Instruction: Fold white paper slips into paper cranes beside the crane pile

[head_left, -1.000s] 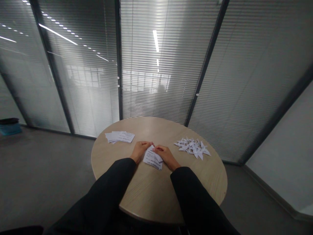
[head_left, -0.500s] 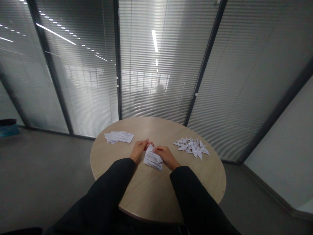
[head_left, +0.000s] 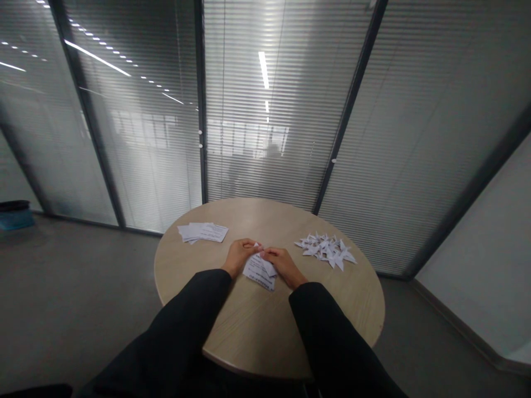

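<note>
Between my hands is a printed sheet of paper [head_left: 258, 271], partly folded, with its lower printed edge turned toward me. My left hand [head_left: 240, 255] pinches the paper's upper left edge, thumb and fingers close together. At its upper right my right hand [head_left: 282, 264] is closed on the folded part, fingertips almost meeting those of the left. The fingers cover the top of the sheet. To the right of my right hand lies a pile of folded white paper stars [head_left: 326, 249]. Flat printed sheets [head_left: 203, 231] lie overlapping beyond my left hand.
All the paper is on a round wooden table [head_left: 244, 337]. Behind the table's far edge stands a glass partition with blinds [head_left: 265, 166]. On the floor at far left is a blue bin with a black rim [head_left: 15, 215]. A white wall [head_left: 489, 260] rises at right.
My left hand has moved slightly right and its fingers now press on the top of the paper beside the right fingertips. My right hand stays nearly in place.
</note>
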Motion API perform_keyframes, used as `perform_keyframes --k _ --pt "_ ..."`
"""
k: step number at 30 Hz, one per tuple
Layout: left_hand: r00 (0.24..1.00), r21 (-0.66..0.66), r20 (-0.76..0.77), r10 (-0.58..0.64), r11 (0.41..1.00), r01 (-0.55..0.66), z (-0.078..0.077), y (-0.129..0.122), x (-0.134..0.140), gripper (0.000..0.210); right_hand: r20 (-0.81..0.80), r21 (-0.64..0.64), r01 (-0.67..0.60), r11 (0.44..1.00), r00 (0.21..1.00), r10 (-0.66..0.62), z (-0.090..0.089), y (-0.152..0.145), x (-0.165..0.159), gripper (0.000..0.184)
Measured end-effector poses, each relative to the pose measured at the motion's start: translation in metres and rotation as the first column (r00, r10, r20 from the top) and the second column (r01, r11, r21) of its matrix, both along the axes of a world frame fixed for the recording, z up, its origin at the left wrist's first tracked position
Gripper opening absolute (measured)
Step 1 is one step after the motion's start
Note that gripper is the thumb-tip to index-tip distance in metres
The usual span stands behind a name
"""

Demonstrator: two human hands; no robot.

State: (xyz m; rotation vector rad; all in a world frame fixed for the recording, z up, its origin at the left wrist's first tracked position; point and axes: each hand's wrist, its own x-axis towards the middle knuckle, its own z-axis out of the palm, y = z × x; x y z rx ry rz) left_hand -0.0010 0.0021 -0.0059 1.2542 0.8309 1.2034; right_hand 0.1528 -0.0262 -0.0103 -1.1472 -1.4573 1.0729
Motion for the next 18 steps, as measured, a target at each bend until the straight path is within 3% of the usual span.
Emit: perform_keyframes --k 11,18 --pt "0.995 0.015 -0.061 0.074 0.997 -0.073 0.0006 -0.0012 -0.0004 0.038 0.027 0.038 -0.015 0.999 1.000 0.014 0.0001 0.0002 -0.0011 0.033" --pt "0.981 0.089 -0.153 0.117 0.991 -0.104 -0.0015 0.0017 -0.0027 0.040 0.014 0.016 -0.038 0.999 0.999 0.038 0.0021 -0.0011 -0.0028 0.031"
